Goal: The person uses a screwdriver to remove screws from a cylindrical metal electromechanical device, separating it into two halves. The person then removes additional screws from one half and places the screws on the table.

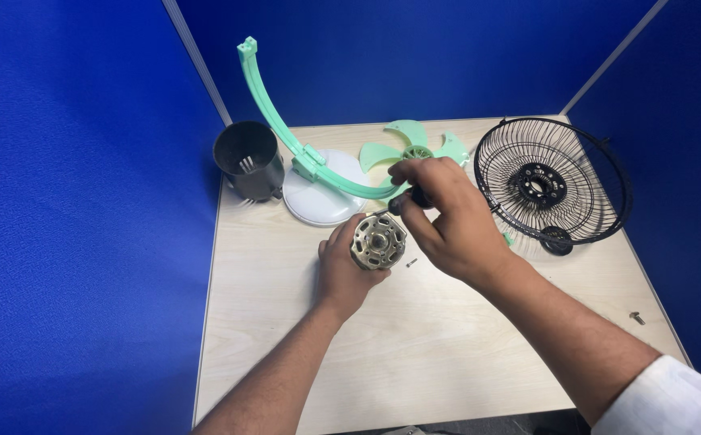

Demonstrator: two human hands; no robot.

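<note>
- Metal motor core, brassy-grey with a shaft hub in the middle, sits in the left hand, fingers wrapped round its lower left side so it's clamped on it, held just above the pale wood bench.
- Right hand is just up and to the right of the motor, nearly touching it, fingers closed together on a dark screwdriver handle. The tip end points down-left toward the top edge of the motor; can't really see the tip itself.
- Tiny screw lies on the bench right beside the motor, just under the right hand's fingers.
- Behind both hands: a mint green curved arm rising out of a white round base, just beyond the left hand.
- Mint green fan blade lies flat right behind the right hand's knuckles.
- Dark grey cup-shaped housing stands well off to the far left of the left hand, near the bench corner.
- Black wire fan guard leans to the right of the right hand, near it but not touching, with a small black cap by its lower rim.
- One more loose screw way out right of the right forearm, near the bench edge.
</note>
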